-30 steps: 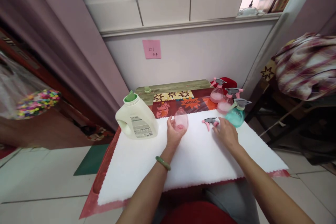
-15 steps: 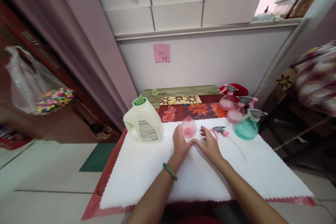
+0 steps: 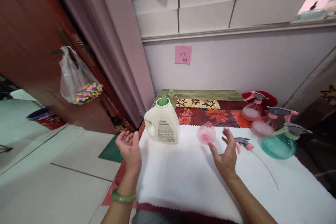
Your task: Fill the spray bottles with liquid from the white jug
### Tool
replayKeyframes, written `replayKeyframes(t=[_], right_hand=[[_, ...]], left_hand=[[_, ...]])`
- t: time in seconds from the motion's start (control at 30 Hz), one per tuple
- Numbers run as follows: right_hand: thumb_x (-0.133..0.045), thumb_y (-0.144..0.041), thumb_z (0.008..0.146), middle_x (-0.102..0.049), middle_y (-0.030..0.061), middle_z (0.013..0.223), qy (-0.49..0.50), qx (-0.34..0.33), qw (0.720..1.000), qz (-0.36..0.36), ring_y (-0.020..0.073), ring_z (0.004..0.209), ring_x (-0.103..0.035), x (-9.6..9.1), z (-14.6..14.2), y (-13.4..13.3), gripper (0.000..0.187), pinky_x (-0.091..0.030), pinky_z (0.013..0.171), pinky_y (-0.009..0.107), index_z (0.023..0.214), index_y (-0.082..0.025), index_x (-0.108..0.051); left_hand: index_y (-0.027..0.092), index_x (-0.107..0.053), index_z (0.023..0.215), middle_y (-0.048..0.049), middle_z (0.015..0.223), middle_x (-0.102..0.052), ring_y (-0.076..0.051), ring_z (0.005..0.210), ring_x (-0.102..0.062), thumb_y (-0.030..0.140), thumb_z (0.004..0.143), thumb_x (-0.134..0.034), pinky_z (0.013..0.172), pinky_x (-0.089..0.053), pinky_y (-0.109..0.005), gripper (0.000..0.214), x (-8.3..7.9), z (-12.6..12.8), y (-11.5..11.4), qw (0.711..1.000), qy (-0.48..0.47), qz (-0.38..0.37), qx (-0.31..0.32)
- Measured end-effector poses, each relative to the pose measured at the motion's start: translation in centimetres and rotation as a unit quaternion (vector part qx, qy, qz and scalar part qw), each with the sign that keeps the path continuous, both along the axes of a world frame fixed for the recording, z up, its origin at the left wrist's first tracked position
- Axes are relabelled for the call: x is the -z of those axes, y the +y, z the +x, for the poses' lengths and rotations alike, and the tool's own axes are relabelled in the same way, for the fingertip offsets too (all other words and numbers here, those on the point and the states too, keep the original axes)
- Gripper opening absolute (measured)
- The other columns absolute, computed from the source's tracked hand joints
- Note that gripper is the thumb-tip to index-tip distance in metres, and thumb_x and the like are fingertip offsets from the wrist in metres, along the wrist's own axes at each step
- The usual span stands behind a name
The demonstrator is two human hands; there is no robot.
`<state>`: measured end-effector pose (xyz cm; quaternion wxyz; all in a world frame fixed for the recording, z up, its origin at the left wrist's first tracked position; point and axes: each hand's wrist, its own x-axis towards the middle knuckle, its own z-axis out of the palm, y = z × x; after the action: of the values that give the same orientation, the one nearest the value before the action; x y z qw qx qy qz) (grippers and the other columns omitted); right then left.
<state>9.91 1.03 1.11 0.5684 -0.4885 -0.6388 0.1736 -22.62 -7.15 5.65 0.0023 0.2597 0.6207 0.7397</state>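
My left hand (image 3: pixel 130 150), a green bangle on its wrist, is raised beside the table's left edge with fingers loosely curled and nothing in it. To its right stands a cream detergent jug (image 3: pixel 166 126) with an uncapped green spout. My right hand (image 3: pixel 225 155) hovers over the white cloth (image 3: pixel 189 178), thumb and fingers apart and holding nothing. Just left of that hand is a clear pink spray bottle body (image 3: pixel 206 133) without its top. Right of it lies a grey and pink spray head (image 3: pixel 244 143) with its thin tube stretching toward me.
Two pink spray bottles (image 3: pixel 251 112) (image 3: pixel 264 125) and a teal one (image 3: pixel 279 145) stand at the right. A green cap (image 3: pixel 171 93) sits at the back of the table. A plastic bag (image 3: pixel 88 92) of colourful bits hangs from the door handle at left.
My left hand has moved away from the pink bottle body, leftward past the jug. My right hand has shifted slightly away from the bottle body. The view has turned left.
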Motion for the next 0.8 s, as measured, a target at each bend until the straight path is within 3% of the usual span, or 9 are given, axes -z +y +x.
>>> replayKeyframes(t=[0.07,0.13,0.3,0.4,0.5,0.57,0.7,0.8], right_hand=[[-0.073,-0.05,0.084,-0.049,0.0177,0.152,0.003,-0.112,0.993,0.031,0.0346,0.137,-0.051,-2.1,-2.1,-0.7,0.084,-0.049,0.107,0.055,0.154,-0.024,-0.033],[-0.078,-0.049,0.08,-0.049,0.0163,0.153,-0.007,-0.21,0.978,-0.011,0.0342,0.14,-0.049,-4.6,-5.0,-0.4,0.089,-0.046,0.111,0.056,0.154,-0.025,-0.034],[-0.091,-0.049,0.06,-0.041,0.0191,0.159,-0.024,-0.323,0.936,-0.135,0.0364,0.145,-0.043,-10.0,-12.5,3.6,0.124,-0.038,0.117,0.055,0.159,-0.021,-0.023],[-0.095,-0.044,0.052,-0.055,0.0179,0.147,-0.043,-0.341,0.924,-0.167,0.036,0.137,-0.052,-11.3,-14.9,5.7,0.125,-0.041,0.112,0.053,0.156,-0.02,-0.028],[-0.095,-0.042,0.051,-0.071,0.0117,0.122,-0.073,-0.329,0.923,-0.187,0.0335,0.115,-0.065,-11.3,-15.6,6.2,0.097,-0.049,0.099,0.049,0.135,-0.019,-0.052],[-0.094,-0.042,0.051,-0.073,0.0088,0.111,-0.075,-0.3,0.933,-0.183,0.0308,0.105,-0.067,-11.1,-15.4,5.7,0.081,-0.051,0.092,0.046,0.12,-0.019,-0.059],[-0.094,-0.041,0.05,-0.073,0.0052,0.103,-0.009,-0.269,0.95,-0.158,0.0264,0.097,-0.067,-11.3,-14.5,3.7,0.073,-0.051,0.089,0.043,0.111,-0.02,-0.061],[-0.094,-0.041,0.051,-0.073,0.0032,0.102,0.095,-0.298,0.938,-0.153,0.0242,0.095,-0.067,-12.5,-13.6,2.2,0.07,-0.053,0.088,0.042,0.11,-0.022,-0.062]], left_hand=[[0.021,-0.046,0.12,-0.0101,0.122,-0.054,-0.021,0.113,-0.057,0.041,0.08,-0.075,0.109,-0.04,-0.046,0.053,0.3,-1.2,0.1,0.998,-0.055,0.003,-0.023],[0.02,-0.051,0.116,-0.0085,0.118,-0.057,-0.02,0.108,-0.06,0.039,0.077,-0.077,0.107,-0.042,-0.044,0.051,1.1,-0.8,-0.1,0.995,-0.101,-0.004,-0.01],[0.02,-0.059,0.11,-0.0089,0.115,-0.062,-0.021,0.104,-0.063,0.036,0.074,-0.081,0.101,-0.046,-0.046,0.045,3.3,2.6,-1.6,0.978,-0.2,-0.038,0.034],[0.02,-0.061,0.11,-0.0097,0.118,-0.062,-0.021,0.105,-0.064,0.035,0.073,-0.083,0.098,-0.049,-0.045,0.045,3.6,3.6,-2.6,0.969,-0.239,-0.046,0.048],[0.02,-0.062,0.11,-0.0095,0.119,-0.062,-0.02,0.101,-0.065,0.034,0.073,-0.084,0.093,-0.052,-0.043,0.045,3.3,3.7,-3.5,0.961,-0.264,-0.046,0.069],[0.019,-0.062,0.108,-0.009,0.115,-0.063,-0.019,0.098,-0.066,0.033,0.074,-0.084,0.088,-0.055,-0.04,0.043,3.0,3.8,-3.8,0.955,-0.28,-0.043,0.089],[0.018,-0.062,0.102,-0.0079,0.108,-0.064,-0.02,0.097,-0.067,0.031,0.073,-0.085,0.08,-0.059,-0.036,0.039,2.6,4.3,-3.9,0.941,-0.31,-0.035,0.131],[0.021,-0.064,0.1,-0.0064,0.107,-0.064,-0.022,0.102,-0.065,0.036,0.068,-0.089,0.08,-0.061,-0.04,0.043,1.9,5.1,-3.8,0.931,-0.324,-0.024,0.168]])
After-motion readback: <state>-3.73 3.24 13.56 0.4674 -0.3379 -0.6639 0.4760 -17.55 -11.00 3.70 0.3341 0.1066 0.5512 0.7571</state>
